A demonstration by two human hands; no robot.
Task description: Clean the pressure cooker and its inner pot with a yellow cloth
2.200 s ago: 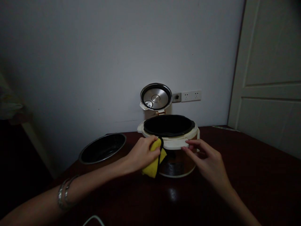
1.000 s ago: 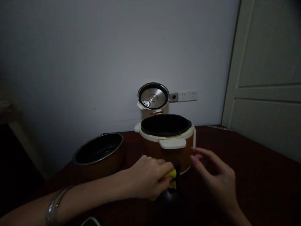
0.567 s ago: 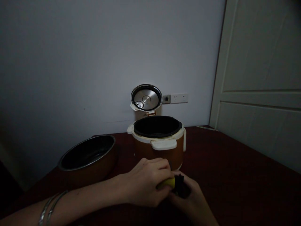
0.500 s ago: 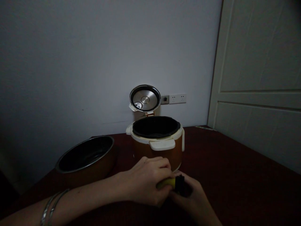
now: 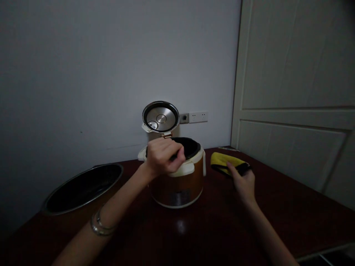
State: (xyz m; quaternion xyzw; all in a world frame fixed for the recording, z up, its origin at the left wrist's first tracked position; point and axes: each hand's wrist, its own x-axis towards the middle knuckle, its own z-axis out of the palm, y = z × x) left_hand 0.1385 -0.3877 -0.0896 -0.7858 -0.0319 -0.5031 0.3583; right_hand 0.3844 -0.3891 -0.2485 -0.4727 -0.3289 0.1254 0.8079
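A folded yellow cloth (image 5: 226, 159) with a dark edge and underside is held in my right hand (image 5: 244, 181), to the right of the cooker. My left hand (image 5: 163, 157) is closed like a fist in front of the electric pressure cooker (image 5: 177, 184), hiding part of its rim; whatever its fingers hold, if anything, is hidden. The cooker is orange-brown and white, with a dark inner pot (image 5: 191, 146) inside. Its round lid (image 5: 161, 117) stands raised at the back, metal underside facing me.
A large round pan (image 5: 83, 201) with a dark inside stands at the left on the dark red table (image 5: 180, 236). Behind the cooker, wall sockets (image 5: 198, 117) sit on the pale wall. A panelled door (image 5: 291, 144) rises along the right side.
My hands were together on the cloth in front of the cooker. My left hand has risen to the cooker's rim, while the right has carried the cloth right and away from me.
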